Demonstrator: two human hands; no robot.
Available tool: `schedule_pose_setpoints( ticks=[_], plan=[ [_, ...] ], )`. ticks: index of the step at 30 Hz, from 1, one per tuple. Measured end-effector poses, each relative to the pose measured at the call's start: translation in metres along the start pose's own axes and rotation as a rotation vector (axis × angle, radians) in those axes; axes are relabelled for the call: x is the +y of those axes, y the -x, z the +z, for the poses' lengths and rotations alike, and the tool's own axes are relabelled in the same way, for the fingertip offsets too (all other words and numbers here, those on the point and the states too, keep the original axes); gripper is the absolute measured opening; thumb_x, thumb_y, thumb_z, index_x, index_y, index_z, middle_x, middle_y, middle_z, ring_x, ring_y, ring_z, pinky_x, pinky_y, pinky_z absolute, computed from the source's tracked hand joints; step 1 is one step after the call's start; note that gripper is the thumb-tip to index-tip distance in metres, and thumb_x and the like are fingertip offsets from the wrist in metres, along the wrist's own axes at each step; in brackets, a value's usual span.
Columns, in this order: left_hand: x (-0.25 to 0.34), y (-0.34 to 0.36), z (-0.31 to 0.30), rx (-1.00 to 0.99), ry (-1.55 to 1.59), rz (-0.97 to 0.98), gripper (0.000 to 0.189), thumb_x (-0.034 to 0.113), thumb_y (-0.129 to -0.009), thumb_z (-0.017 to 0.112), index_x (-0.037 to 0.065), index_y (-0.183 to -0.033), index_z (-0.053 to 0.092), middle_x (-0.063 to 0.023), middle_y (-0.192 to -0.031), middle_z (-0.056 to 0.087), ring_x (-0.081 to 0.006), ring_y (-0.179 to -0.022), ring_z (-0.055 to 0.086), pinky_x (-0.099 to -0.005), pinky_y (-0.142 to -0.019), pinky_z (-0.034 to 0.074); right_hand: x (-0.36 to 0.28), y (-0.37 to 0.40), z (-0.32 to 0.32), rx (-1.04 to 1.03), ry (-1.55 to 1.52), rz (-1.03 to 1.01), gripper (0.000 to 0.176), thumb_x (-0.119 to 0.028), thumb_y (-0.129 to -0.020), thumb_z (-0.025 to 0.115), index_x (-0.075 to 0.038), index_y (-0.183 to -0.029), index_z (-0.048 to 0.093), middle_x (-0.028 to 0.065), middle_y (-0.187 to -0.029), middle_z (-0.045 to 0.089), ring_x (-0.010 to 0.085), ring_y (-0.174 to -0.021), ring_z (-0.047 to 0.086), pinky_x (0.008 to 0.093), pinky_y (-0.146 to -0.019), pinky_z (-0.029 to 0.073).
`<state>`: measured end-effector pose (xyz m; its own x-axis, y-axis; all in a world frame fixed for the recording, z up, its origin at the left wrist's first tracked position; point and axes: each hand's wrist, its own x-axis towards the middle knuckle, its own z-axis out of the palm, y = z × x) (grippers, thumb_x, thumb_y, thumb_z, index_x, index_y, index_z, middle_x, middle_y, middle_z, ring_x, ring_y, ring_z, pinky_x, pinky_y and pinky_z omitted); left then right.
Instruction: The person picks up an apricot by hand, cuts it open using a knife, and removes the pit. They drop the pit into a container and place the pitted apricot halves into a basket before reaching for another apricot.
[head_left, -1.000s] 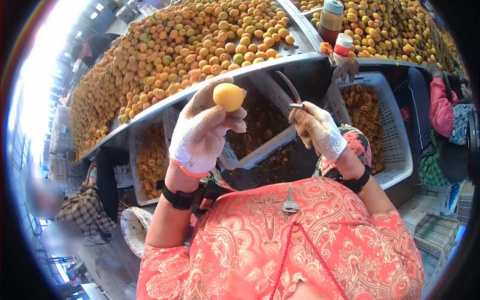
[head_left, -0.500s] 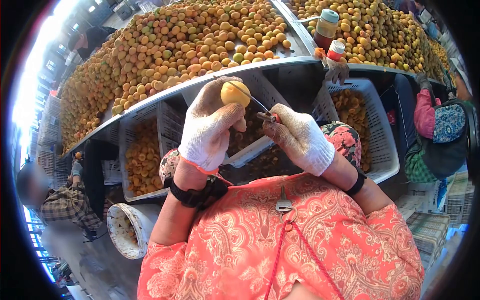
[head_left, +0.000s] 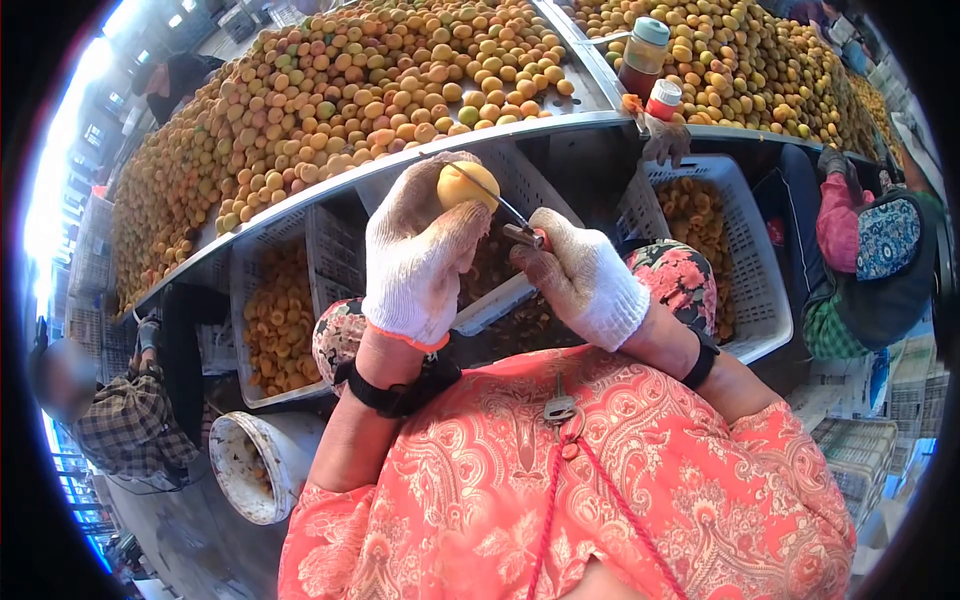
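My left hand (head_left: 412,250), in a stained white knit glove, is closed around a yellow-orange apricot (head_left: 462,192) and holds it up over the crates. In my right hand (head_left: 590,280), gloved the same way, is a small knife (head_left: 512,212) with a thin metal blade and a reddish handle mostly hidden by the fingers. The blade lies slantwise across the upper face of the apricot. Below the two hands, a light crate (head_left: 497,305) stands between my knees, partly covered by the gloves.
A metal-edged table (head_left: 400,160) heaped with apricots curves ahead. A jar (head_left: 643,55) and a red bottle (head_left: 663,98) stand at its divider. Crates of apricot halves (head_left: 280,325) flank my legs, with a white bucket (head_left: 225,470) at lower left. Other people sit on both sides.
My right hand has come slightly closer to the apricot, with the knife still across it. My left hand keeps its hold. The whole view has shifted a little.
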<state>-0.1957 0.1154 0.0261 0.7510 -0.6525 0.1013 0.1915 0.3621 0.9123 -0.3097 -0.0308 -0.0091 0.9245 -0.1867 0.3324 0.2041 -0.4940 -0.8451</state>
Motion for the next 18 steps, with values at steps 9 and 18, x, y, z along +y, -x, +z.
schedule_pose_setpoints(
  ticks=[9, 18],
  plan=[
    [-0.006, -0.008, 0.009, 0.025, 0.128, -0.054, 0.030, 0.013, -0.093, 0.061, 0.003, -0.121, 0.059, -0.0051, -0.091, 0.064, -0.0044, -0.062, 0.050, -0.0172, -0.052, 0.036, 0.007, -0.003, 0.008, 0.068, 0.120, 0.033, 0.024, -0.026, -0.098, 0.059, -0.005, -0.095, 0.049, 0.0221, -0.070, 0.062, 0.0433, -0.071, 0.064, 0.0491, -0.058, 0.047],
    [-0.029, -0.025, 0.000, -0.060, 0.117, -0.098, 0.036, 0.038, -0.101, 0.058, 0.005, -0.116, 0.058, -0.0064, -0.085, 0.062, -0.0079, -0.062, 0.052, -0.0225, -0.054, 0.042, 0.007, -0.006, 0.008, 0.111, 0.229, 0.101, 0.024, -0.026, -0.097, 0.059, -0.004, -0.101, 0.052, 0.0238, -0.074, 0.065, 0.0432, -0.075, 0.066, 0.0510, -0.062, 0.050]
  ],
)
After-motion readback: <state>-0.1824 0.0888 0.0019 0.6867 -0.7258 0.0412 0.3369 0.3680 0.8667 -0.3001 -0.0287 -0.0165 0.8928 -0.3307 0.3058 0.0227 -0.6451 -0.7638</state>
